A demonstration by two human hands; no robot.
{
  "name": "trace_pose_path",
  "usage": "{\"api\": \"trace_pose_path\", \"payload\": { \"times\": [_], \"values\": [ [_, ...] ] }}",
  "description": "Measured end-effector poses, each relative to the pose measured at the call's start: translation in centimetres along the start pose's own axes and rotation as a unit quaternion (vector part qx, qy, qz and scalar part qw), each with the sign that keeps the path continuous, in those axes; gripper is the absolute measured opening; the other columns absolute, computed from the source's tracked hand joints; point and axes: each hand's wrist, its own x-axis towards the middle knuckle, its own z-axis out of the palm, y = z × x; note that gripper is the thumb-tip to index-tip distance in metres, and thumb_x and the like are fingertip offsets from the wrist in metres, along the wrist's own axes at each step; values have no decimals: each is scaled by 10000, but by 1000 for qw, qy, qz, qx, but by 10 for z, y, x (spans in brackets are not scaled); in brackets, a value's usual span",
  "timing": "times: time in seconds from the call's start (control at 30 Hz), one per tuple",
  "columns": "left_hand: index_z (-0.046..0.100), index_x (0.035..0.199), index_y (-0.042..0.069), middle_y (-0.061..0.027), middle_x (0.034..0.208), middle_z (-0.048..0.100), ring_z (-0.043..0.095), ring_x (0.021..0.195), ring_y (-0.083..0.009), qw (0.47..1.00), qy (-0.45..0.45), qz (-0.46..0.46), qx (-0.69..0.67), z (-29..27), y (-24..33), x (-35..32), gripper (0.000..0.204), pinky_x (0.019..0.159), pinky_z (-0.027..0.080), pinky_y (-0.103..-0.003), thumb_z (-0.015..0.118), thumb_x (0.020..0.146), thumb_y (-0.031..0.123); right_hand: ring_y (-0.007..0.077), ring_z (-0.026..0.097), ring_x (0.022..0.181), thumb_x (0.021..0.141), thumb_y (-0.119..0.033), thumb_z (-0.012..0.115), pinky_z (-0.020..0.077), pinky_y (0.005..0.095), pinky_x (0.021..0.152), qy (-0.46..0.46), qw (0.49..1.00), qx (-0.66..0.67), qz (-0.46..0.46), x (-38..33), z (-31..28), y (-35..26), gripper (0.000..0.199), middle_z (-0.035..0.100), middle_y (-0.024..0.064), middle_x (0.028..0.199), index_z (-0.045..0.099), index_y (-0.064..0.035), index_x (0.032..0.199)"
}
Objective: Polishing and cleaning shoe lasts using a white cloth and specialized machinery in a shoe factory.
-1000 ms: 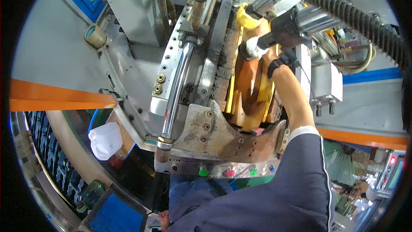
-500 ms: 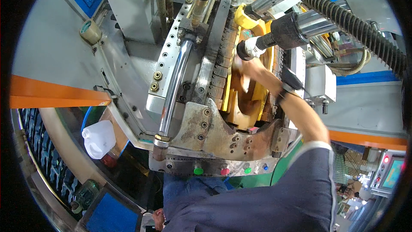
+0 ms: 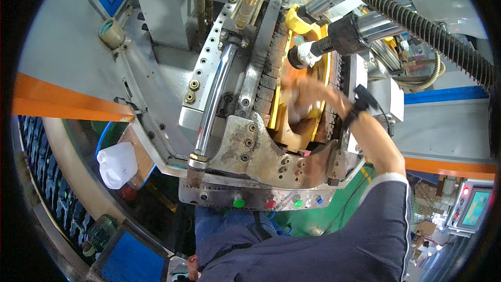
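Observation:
My right hand [image 3: 308, 96] is over the yellow-sided trough [image 3: 275, 99] of a metal machine. Motion smears its fingers, and a pale blur beneath them is too unclear to name. A black strap [image 3: 355, 116] circles that wrist. Just beyond the hand, a black nozzle end wrapped in white [image 3: 302, 56] reaches into the trough. Low in the picture, beside my jeans, part of my left hand [image 3: 192, 267] shows next to a whitish thing [image 3: 177, 267]; its fingers are mostly hidden.
A front panel [image 3: 219, 198] carries green, red and blue buttons. A polished cylinder rod [image 3: 215, 99] lies left of the trough, and a ribbed hose [image 3: 417, 26] hangs at the upper right. At left are an orange bar [image 3: 68, 102] and a white jug [image 3: 117, 164].
My right hand has come back toward me along the trough, away from the nozzle. The pale blur under it has shifted nearer too. My left hand looks much the same.

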Motion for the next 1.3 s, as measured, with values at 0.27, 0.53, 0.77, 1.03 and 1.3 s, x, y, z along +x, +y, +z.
{"api": "trace_pose_path", "payload": {
  "times": [0.27,0.53,0.77,1.03,1.3],
  "values": [
    [674,917,68,41,638,534,479,494,-72,992,-5,12,-126,6,-5,25,200,421,390,-236,712,894,263,352,698,932,848,-85,554,567,463,804,377,926,5,32,-2,49,-30,230,690,261,1006,648,11,1035],
    [689,1043,14,17,731,598,548,616,-84,995,65,53,-54,31,66,0,261,557,455,-232,685,906,236,243,699,932,698,-132,715,564,363,768,68,977,193,57,-89,8,-50,457,721,166,1031,672,17,1128],
    [668,1015,-21,-2,745,587,525,612,-89,978,-62,133,-147,39,91,5,199,527,403,-245,647,888,130,300,675,938,725,-1,767,528,382,828,395,877,157,-226,-114,64,-86,274,693,152,978,698,-5,990],
    [652,1081,-32,-54,849,649,590,658,-134,998,9,9,-57,46,113,-12,257,578,495,-267,665,907,157,274,706,920,651,-29,713,564,360,786,342,933,-34,-109,-87,57,-31,374,721,130,1032,705,-18,1025],
    [640,936,37,20,670,522,478,537,-80,998,2,-22,-64,39,64,-6,114,466,391,-224,662,890,139,273,667,860,851,-143,592,546,371,776,564,818,28,109,-38,-21,90,178,683,144,890,686,-58,975]
  ]
}}
